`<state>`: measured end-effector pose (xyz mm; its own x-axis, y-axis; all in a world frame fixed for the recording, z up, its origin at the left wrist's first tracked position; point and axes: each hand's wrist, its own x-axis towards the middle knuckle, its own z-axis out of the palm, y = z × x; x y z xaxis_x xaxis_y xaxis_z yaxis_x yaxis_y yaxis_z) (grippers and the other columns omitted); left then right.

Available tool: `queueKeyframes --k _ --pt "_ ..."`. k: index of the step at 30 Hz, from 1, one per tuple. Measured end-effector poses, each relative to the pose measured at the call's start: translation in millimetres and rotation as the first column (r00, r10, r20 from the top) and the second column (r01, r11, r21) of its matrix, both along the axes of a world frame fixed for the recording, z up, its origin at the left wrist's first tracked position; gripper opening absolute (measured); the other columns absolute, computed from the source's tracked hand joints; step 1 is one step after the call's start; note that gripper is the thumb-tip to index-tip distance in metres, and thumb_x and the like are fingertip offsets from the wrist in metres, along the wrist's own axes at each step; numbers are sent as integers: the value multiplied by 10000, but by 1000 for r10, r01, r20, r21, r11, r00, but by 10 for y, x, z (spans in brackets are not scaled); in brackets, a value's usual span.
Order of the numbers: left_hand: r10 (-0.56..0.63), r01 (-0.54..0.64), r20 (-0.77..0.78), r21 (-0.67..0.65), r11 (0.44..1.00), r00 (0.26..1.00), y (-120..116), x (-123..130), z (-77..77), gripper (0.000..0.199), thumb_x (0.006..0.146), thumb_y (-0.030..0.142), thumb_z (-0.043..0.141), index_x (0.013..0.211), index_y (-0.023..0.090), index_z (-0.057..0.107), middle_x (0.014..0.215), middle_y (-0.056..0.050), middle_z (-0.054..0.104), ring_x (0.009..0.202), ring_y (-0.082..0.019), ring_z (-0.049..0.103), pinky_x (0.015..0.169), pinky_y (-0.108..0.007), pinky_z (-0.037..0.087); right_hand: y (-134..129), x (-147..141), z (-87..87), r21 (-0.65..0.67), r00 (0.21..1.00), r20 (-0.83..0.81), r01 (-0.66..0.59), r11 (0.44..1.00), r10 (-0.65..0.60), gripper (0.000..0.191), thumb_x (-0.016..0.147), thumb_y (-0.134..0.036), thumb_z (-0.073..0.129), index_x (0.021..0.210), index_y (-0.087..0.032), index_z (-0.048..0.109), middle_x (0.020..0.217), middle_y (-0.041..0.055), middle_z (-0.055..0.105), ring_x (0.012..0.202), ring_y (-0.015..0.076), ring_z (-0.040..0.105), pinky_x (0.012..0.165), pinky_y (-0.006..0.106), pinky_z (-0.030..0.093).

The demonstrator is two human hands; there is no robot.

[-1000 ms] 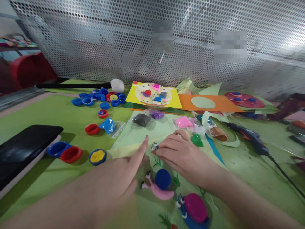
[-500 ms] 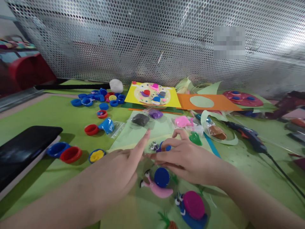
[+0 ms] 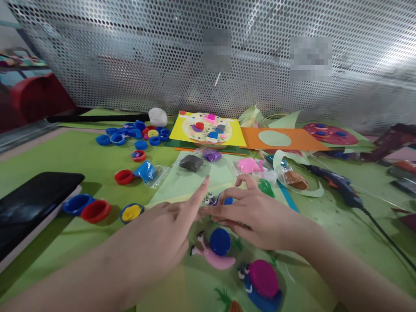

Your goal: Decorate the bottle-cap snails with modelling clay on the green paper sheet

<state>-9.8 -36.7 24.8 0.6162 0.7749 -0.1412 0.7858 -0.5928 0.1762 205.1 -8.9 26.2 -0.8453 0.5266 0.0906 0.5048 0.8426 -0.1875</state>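
Observation:
My left hand point(image 3: 162, 236) is low over the pale green sheet point(image 3: 172, 190), with one finger raised and the others curled out of sight. My right hand point(image 3: 256, 214) meets it from the right, its fingertips pressed together against the left hand's fingers. Whatever lies between them is too small or hidden to make out. Behind the right fingers, a snail figure with a blue cap shell point(image 3: 225, 199) is partly covered. Just below the hands lies a pink snail point(image 3: 219, 260) with a dark blue cap. Nearer me is a blue snail point(image 3: 264, 299) with a magenta cap.
Bottle caps point(image 3: 125, 132) and bagged clay point(image 3: 191, 163) lie around the sheet. A yellow snail picture point(image 3: 177, 134) stands at the back beside an orange card point(image 3: 307, 141). On the right is a corded glue gun point(image 3: 344, 188); a black phone-like object point(image 3: 35, 203) is at left.
The raised finger of my left hand has shifted slightly to the right. My right hand stays almost in place, and the figures have not moved.

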Motion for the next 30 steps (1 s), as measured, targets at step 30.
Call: queueKeyframes --k 30 --pt "-189 166 57 283 945 980 94 -29 -174 907 710 -38 289 1327 163 -345 1139 -119 613 895 -242 614 752 -370 491 -35 14 12 74 997 66 -35 997 30 337 863 -150 441 1178 -183 555 881 77 692 962 216 570 934 454 242"
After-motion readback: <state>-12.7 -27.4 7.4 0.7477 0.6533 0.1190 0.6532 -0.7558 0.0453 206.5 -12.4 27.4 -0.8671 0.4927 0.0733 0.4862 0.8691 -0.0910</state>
